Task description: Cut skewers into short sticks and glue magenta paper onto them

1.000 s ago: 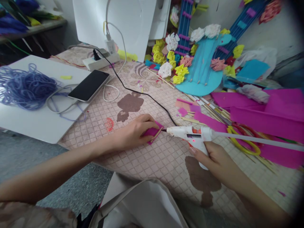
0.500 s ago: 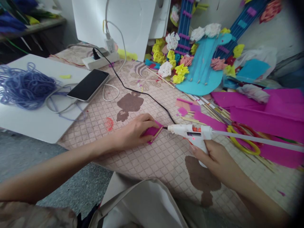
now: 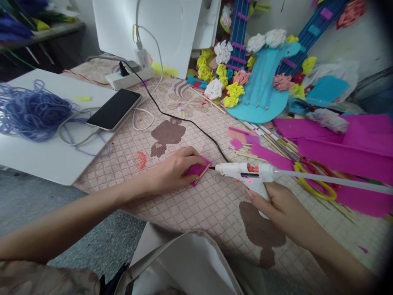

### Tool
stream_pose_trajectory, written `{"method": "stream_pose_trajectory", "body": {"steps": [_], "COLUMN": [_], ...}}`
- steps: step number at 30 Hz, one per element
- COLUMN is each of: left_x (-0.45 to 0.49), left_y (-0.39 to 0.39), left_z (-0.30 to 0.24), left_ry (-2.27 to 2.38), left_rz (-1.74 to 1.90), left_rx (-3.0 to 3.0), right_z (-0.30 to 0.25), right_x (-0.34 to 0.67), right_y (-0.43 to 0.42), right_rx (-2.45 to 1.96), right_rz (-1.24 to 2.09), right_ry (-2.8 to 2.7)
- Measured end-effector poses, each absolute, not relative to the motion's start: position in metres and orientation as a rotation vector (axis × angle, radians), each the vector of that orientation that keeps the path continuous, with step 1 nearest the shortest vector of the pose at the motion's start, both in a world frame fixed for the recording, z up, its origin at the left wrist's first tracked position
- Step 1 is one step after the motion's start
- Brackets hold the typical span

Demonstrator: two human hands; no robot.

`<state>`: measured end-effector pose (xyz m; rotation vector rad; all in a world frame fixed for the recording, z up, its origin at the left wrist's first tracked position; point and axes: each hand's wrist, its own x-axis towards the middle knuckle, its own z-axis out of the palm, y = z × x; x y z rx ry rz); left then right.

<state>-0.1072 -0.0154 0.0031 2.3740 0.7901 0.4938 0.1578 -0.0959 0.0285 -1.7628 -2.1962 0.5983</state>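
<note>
My left hand (image 3: 173,169) rests on the table with its fingers pressed on a small piece of magenta paper (image 3: 197,168). Along the right edge of that paper lies a thin pale stick (image 3: 204,172). A white hot glue gun (image 3: 260,173) is gripped by its handle in my right hand (image 3: 281,207), a small red light showing on its side. Its dark nozzle tip is at the upper end of the stick, touching or just above the paper's corner. From the gun's back end a long translucent glue stick (image 3: 325,179) sticks out to the right.
Yellow-handled scissors (image 3: 325,192), thin sticks and magenta sheets (image 3: 346,151) lie on the right. Behind stands a turquoise paper guitar (image 3: 260,90) among crumpled paper flowers. A black cord (image 3: 190,119) crosses the table from a power strip (image 3: 116,80). Left are a phone (image 3: 115,108) and blue-violet cord (image 3: 37,108).
The glue gun has shifted very slightly left, its tip staying by the magenta paper's corner. My left hand and the paper have hardly moved.
</note>
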Motion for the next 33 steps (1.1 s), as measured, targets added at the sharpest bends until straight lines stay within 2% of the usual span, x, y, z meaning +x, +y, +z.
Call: {"method": "stream_pose_trajectory", "body": {"steps": [12,20,33], "left_x": [-0.108,-0.107,-0.107], "left_y": [-0.016,-0.016,-0.017], "left_z": [0.003,0.003,0.006], "left_ry": [0.792,0.796,0.810], "left_rz": [0.514,0.519,0.494], "left_rx": [2.368,2.346,2.349], "right_z": [0.024,0.024,0.016], "right_x": [0.159,0.165,0.172], "right_y": [-0.093,-0.094,-0.095], "right_rx": [-1.807,-1.845,-1.792], "right_rz": [0.581,0.956,1.105], "right_ry": [-2.059,-1.746,-1.644]}}
